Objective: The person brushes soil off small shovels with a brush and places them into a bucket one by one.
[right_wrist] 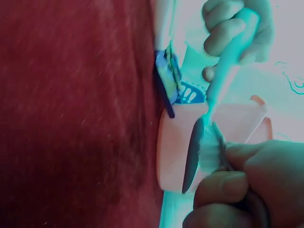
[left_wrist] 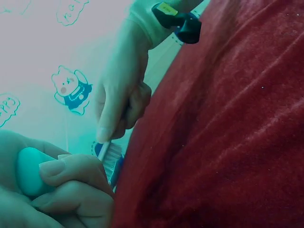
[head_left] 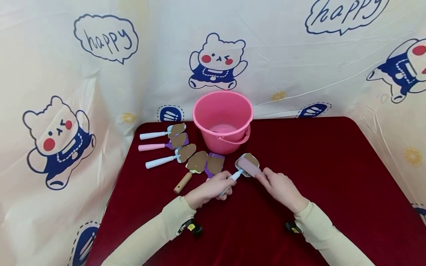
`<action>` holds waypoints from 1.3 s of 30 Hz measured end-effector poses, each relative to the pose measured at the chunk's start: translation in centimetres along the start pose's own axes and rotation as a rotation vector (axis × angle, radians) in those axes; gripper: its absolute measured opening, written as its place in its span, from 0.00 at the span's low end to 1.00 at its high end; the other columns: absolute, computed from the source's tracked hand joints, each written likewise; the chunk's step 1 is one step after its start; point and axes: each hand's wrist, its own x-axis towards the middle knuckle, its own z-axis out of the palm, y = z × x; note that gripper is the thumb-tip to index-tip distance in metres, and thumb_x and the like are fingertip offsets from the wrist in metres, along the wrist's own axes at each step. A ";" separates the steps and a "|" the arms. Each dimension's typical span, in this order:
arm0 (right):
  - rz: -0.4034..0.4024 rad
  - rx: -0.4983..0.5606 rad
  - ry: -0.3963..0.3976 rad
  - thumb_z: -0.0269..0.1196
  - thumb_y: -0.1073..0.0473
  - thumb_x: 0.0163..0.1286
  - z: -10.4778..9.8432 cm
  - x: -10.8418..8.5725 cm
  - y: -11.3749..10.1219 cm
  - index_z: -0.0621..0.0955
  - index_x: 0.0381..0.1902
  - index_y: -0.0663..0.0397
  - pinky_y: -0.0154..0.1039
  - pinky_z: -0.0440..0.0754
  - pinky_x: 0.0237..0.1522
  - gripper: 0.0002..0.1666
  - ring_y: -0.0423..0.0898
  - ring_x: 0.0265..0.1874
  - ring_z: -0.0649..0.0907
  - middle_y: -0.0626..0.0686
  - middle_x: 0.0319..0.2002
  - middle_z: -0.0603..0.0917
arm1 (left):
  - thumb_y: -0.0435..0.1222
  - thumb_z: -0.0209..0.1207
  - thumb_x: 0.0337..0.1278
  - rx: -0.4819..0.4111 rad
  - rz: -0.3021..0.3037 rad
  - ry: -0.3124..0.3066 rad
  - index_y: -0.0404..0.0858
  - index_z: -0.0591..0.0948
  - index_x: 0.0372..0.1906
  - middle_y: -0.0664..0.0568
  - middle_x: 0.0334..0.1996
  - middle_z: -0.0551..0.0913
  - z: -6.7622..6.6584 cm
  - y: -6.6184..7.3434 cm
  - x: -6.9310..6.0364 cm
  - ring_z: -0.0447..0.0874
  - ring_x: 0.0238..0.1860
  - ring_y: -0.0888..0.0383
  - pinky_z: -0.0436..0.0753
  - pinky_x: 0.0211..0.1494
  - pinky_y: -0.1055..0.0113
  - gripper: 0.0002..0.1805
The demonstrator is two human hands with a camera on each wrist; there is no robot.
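Scrubbing appears to be in hand: the blue-handled spatula (head_left: 237, 174) is held above the table (head_left: 349, 192), before the pink bucket (head_left: 223, 144), by the left hand (head_left: 210, 187), fingers clamped round its handle; the brush (head_left: 249, 167) is pinched by the right hand (head_left: 282, 188) against the spatula's face, though bristle contact looks blurry; next, steady strokes across the brown patch (head_left: 254, 159) seem called for

Two speech bubbles (head_left: 105, 38) on the pale printed cloth (head_left: 286, 66) each read "happy" in blue script.
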 end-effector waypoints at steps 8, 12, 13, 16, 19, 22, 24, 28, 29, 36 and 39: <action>-0.002 -0.008 0.031 0.59 0.51 0.81 0.0 0.1 -0.2 0.72 0.31 0.51 0.35 0.66 0.16 0.17 0.39 0.13 0.65 0.44 0.16 0.66 | 0.34 0.47 0.77 -0.028 0.009 -0.005 0.34 0.68 0.44 0.53 0.21 0.68 0.2 -0.4 0.3 0.56 0.14 0.66 0.57 0.18 0.75 0.06; -0.035 -0.004 0.012 0.60 0.50 0.80 0.1 0.3 -0.7 0.74 0.35 0.51 0.35 0.67 0.16 0.15 0.38 0.13 0.66 0.44 0.17 0.68 | 0.34 0.47 0.76 -0.060 -0.003 -0.013 0.34 0.69 0.44 0.53 0.22 0.68 0.4 -0.3 0.5 0.57 0.16 0.67 0.57 0.18 0.76 0.06; -0.038 -0.011 0.012 0.60 0.50 0.80 0.1 0.3 -0.7 0.75 0.36 0.52 0.35 0.67 0.16 0.14 0.38 0.13 0.66 0.43 0.17 0.68 | 0.34 0.47 0.75 -0.062 -0.006 -0.012 0.34 0.69 0.43 0.54 0.22 0.68 0.5 -0.2 0.5 0.57 0.16 0.67 0.57 0.17 0.76 0.06; -0.027 -0.021 0.015 0.61 0.50 0.79 0.0 0.6 -0.6 0.76 0.37 0.52 0.35 0.66 0.16 0.13 0.39 0.13 0.66 0.44 0.17 0.68 | 0.34 0.47 0.74 -0.060 -0.009 -0.001 0.34 0.68 0.42 0.54 0.21 0.68 0.5 0.1 0.3 0.57 0.15 0.67 0.57 0.17 0.76 0.05; -0.008 -0.047 0.030 0.60 0.51 0.80 -0.1 0.8 -0.3 0.74 0.35 0.53 0.36 0.67 0.15 0.15 0.40 0.13 0.67 0.45 0.16 0.67 | 0.33 0.48 0.73 -0.054 -0.011 0.000 0.35 0.68 0.40 0.54 0.21 0.67 0.6 0.3 0.2 0.56 0.14 0.67 0.56 0.16 0.76 0.05; 0.003 -0.076 0.062 0.59 0.51 0.81 -0.5 0.9 0.0 0.72 0.32 0.54 0.37 0.67 0.15 0.18 0.41 0.12 0.67 0.46 0.15 0.66 | 0.34 0.48 0.73 -0.044 -0.013 -0.017 0.33 0.69 0.42 0.54 0.21 0.67 0.7 0.4 0.0 0.56 0.14 0.67 0.56 0.16 0.76 0.06; 0.006 -0.063 0.071 0.58 0.51 0.81 -0.7 0.9 0.1 0.71 0.31 0.53 0.37 0.67 0.15 0.18 0.41 0.12 0.66 0.46 0.15 0.66 | 0.34 0.47 0.74 -0.034 -0.012 -0.025 0.31 0.69 0.44 0.54 0.21 0.68 0.7 0.3 0.0 0.56 0.14 0.67 0.56 0.16 0.76 0.08; -0.036 0.016 0.012 0.58 0.50 0.81 -1.2 0.8 -0.1 0.73 0.31 0.50 0.34 0.66 0.16 0.17 0.38 0.13 0.65 0.43 0.16 0.65 | 0.35 0.44 0.77 -0.024 -0.001 0.000 0.26 0.69 0.50 0.53 0.22 0.68 0.5 0.3 0.2 0.57 0.16 0.67 0.57 0.17 0.76 0.13; -0.049 0.024 -0.005 0.59 0.50 0.81 -1.2 0.8 -0.2 0.74 0.31 0.49 0.34 0.65 0.16 0.16 0.37 0.13 0.64 0.42 0.16 0.65 | 0.35 0.44 0.77 -0.023 0.001 0.011 0.27 0.69 0.49 0.53 0.22 0.68 0.4 0.3 0.3 0.57 0.16 0.67 0.57 0.17 0.76 0.12; -0.030 0.015 -0.039 0.59 0.49 0.81 -0.9 1.1 -0.3 0.75 0.32 0.49 0.33 0.65 0.17 0.15 0.37 0.13 0.64 0.43 0.17 0.66 | 0.36 0.45 0.78 0.020 0.018 0.043 0.33 0.69 0.44 0.54 0.22 0.68 0.3 0.4 0.7 0.55 0.15 0.67 0.57 0.18 0.75 0.08; 0.011 0.029 -0.055 0.58 0.49 0.81 -0.8 1.2 -0.3 0.75 0.33 0.51 0.33 0.66 0.17 0.17 0.38 0.13 0.65 0.44 0.17 0.66 | 0.36 0.46 0.77 0.037 0.013 0.062 0.35 0.69 0.43 0.54 0.21 0.68 0.4 0.4 0.9 0.55 0.15 0.66 0.57 0.18 0.74 0.07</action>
